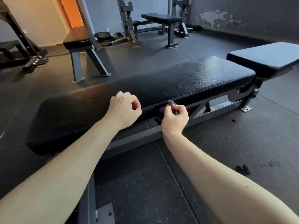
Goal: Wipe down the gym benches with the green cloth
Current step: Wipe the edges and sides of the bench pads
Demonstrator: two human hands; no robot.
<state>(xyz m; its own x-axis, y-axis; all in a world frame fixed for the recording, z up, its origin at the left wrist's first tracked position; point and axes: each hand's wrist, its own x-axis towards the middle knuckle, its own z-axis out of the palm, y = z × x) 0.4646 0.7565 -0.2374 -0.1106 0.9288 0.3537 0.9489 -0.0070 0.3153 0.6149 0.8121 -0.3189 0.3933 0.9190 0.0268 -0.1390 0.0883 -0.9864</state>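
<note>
— Two bare forearms (64,167) reach forward from the bottom of the view. What is the right hand (175,118) doing?

— It is closed tight round a bunched cloth (171,103), which reads dark grey rather than green in this light. A wad pokes out above the thumb and forefinger, and more seems to hang beside the fist.

— Where does that sit against the bench?

— The wad touches the stitched near edge of the long black bench pad (178,81), straight ahead of the knuckles. I judge the fist is turned side-on so the cloth can rub along the seam and side wall.

— And the other hand?

— The left hand (124,109), just beside the grip, rests on the same edge. Its fingers are curled with nothing visible in them, and it is probably steadying the person. Beyond the grip the pad top shines. Farther right of it sits a separate seat pad (265,57), and two more benches (160,17) wait well behind.
</note>
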